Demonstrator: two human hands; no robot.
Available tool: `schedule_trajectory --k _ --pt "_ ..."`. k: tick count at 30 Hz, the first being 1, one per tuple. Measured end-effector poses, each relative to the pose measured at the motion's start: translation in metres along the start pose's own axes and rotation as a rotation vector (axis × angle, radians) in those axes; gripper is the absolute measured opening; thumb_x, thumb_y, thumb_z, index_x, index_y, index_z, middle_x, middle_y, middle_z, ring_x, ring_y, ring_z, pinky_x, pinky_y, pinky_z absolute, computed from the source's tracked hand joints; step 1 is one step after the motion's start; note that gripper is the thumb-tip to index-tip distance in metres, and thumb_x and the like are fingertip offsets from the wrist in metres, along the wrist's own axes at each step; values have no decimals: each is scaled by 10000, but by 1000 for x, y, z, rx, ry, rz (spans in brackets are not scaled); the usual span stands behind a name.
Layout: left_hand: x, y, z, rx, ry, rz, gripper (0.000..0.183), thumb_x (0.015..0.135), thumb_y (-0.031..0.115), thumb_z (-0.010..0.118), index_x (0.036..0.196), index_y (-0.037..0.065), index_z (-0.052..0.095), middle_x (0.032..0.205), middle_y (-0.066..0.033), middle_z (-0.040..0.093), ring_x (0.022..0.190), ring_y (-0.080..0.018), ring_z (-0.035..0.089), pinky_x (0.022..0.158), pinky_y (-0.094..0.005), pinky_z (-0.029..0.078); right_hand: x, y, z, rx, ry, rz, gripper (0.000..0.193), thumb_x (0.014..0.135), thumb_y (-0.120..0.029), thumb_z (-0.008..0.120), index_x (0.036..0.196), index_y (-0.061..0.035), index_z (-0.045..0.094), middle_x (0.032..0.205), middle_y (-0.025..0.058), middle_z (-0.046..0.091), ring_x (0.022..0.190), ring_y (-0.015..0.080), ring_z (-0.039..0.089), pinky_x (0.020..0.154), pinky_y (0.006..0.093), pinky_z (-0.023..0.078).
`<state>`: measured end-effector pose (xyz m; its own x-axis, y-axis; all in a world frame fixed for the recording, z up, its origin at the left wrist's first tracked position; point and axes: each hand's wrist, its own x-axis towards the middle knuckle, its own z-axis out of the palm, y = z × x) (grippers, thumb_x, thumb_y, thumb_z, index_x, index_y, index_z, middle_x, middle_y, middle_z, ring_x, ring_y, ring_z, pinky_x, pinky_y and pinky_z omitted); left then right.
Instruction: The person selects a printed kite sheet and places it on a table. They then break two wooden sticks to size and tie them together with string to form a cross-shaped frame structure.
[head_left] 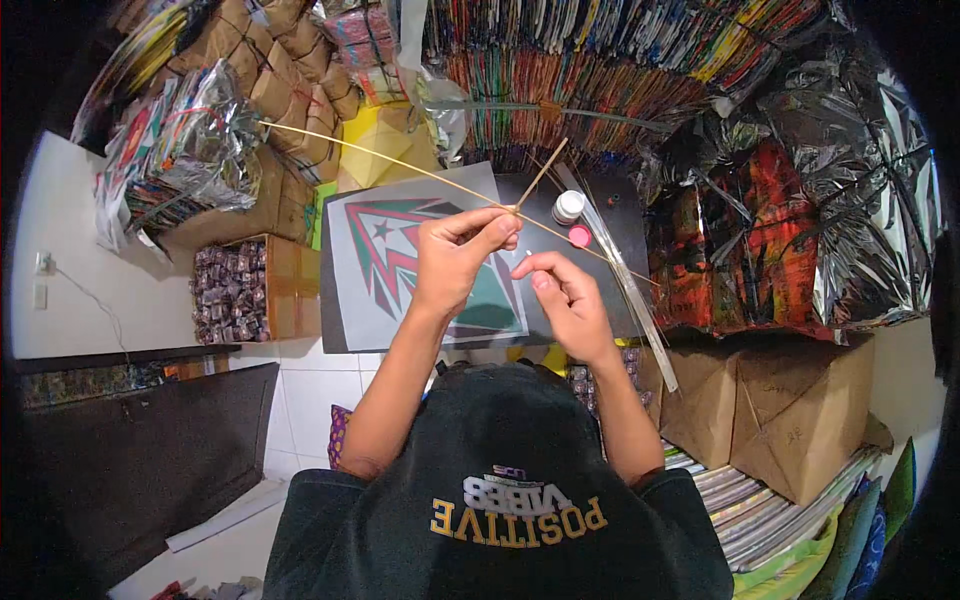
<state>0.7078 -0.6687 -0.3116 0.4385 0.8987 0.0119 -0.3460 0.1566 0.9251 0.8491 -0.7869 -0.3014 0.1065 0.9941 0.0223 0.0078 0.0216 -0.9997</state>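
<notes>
My left hand [450,262] is closed in a pinch where two thin wooden sticks cross, holding them above the table. The long stick [385,158] bends slightly as it slants from upper left to lower right; the short stick [546,170] points up and right. Just below and right of the crossing is my right hand [578,308], its fingers curled and the thumb near the index finger. Whatever it may grip is too small to make out. Beneath both hands lies a pale sheet [350,300] with a red, green and black star design, partly hidden by my left forearm.
On the dark table [625,200] stand a white jar [568,206] and a round pink-topped container [580,236], beside a long metal ruler [630,285]. Bundled folded sheets [560,100] rise behind. Wrapped packs [755,245] and brown paper parcels [800,410] crowd the right; an open carton [292,290] stands left.
</notes>
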Motion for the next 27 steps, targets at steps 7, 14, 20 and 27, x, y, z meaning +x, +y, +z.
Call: schedule_trajectory --k 7,14,20,27 --pt "0 -5 4 171 -71 61 175 897 72 740 1025 -47 757 910 -114 755 803 -130 691 736 -266 563 1 -9 5 -6 -46 -26 198 1038 -125 493 1080 10 631 930 -23 578 766 17 434 682 200 364" --pt "-6 -14 8 422 -130 132 163 888 73 731 1000 -40 765 932 -124 765 825 -139 702 742 -258 549 10 -36 1 38 34 -11 210 1044 -132 501 1030 15 651 786 -50 574 661 6 456 563 207 359" --pt "-11 -10 1 520 -202 178 160 868 89 748 985 -17 774 911 -120 763 832 -160 694 763 -288 537 16 -54 -31 322 75 201 254 1037 -213 545 1105 -10 681 643 -120 414 515 -33 332 429 193 188" --pt "-4 24 -31 560 -411 163 142 853 85 756 940 -26 776 895 -122 758 791 -158 686 735 -288 537 6 -58 -81 -37 116 105 217 987 -169 637 998 33 714 941 22 708 870 65 611 804 236 484"
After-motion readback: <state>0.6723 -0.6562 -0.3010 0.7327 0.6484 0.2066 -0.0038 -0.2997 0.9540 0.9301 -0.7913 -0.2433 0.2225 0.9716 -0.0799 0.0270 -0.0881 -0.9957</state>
